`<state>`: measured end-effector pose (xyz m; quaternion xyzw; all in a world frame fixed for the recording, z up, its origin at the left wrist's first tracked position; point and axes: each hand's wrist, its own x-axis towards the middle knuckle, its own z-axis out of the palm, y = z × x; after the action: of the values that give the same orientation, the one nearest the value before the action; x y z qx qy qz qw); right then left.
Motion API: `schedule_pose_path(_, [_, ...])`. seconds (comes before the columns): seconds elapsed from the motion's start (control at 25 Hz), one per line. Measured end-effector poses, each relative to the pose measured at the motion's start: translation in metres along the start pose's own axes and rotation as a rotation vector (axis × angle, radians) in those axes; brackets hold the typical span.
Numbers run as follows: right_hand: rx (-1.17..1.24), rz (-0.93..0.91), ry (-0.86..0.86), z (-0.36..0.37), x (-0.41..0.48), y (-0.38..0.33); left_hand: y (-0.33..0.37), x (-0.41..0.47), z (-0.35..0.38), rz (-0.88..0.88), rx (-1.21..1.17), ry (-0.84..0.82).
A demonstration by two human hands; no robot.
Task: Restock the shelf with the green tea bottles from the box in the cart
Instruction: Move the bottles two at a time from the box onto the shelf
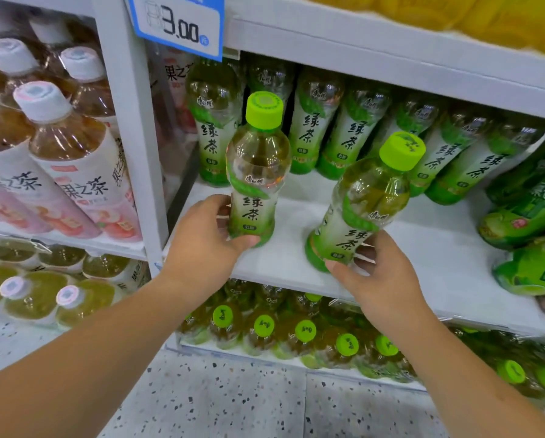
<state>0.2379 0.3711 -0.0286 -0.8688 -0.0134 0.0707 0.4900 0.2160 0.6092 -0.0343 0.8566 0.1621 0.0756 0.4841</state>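
At white shelf (423, 248) front, left hand (208, 235) curled fingers round upright green-capped plastic bottle (258, 172); at 3 o'clock, right hand (381, 279) likewise gripped tilted twin bottle (366, 203).

Pink-labelled bottles (84, 184), perhaps peach tea, near price tag (176, 23)

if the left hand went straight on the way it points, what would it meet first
Probably the back row of green tea: the bottle that the left hand grips would touch it first, past bare shelf. Depth is unclear.

Lime-green caps (264, 110), white shelf (423, 248)
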Motion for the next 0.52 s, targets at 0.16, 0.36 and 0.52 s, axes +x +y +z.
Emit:
schedule_pose_path(0.16, [-0.029, -0.061, 0.058, 0.008, 0.014, 0.004, -0.001, 0.011, 0.013, 0.007, -0.018, 0.077])
schedule_pose_path(0.36, [0.027, -0.116, 0.1, 0.026, 0.06, -0.007, 0.006, 0.042, 0.025, 0.05, 0.125, 0.095])
schedule_pose_path(0.52, [0.066, -0.159, 0.127, 0.04, 0.084, -0.005, 0.007, 0.06, 0.034, 0.04, 0.15, 0.178])
